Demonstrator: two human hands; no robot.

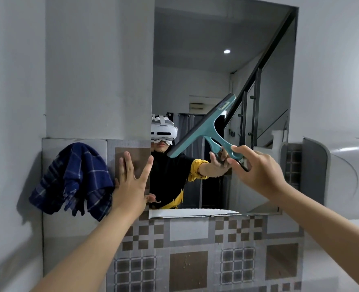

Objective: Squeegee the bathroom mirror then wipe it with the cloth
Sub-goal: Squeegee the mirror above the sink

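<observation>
Both our forearms reach up from the bottom of the frame. Our left hand (130, 186), fingers spread and straight, presses flat on the tile (132, 153) at the left edge of the mirror (216, 70), holding nothing. Our right hand (256, 171) grips the handle of the teal squeegee (204, 128), whose blade slants across the mirror's lower middle; whether it touches the glass we cannot tell. We judge the squeegeeing under way or barely started, since no streaks or water show either way. The wiping is still to do: the blue checked cloth (73, 180) hangs untouched at centre left, just beside our left hand. Patterned brown and grey tiles run below the mirror, plain grey walls rise around it, and the glass reflects a stair rail (265, 57) and ceiling light (227, 51).
</observation>
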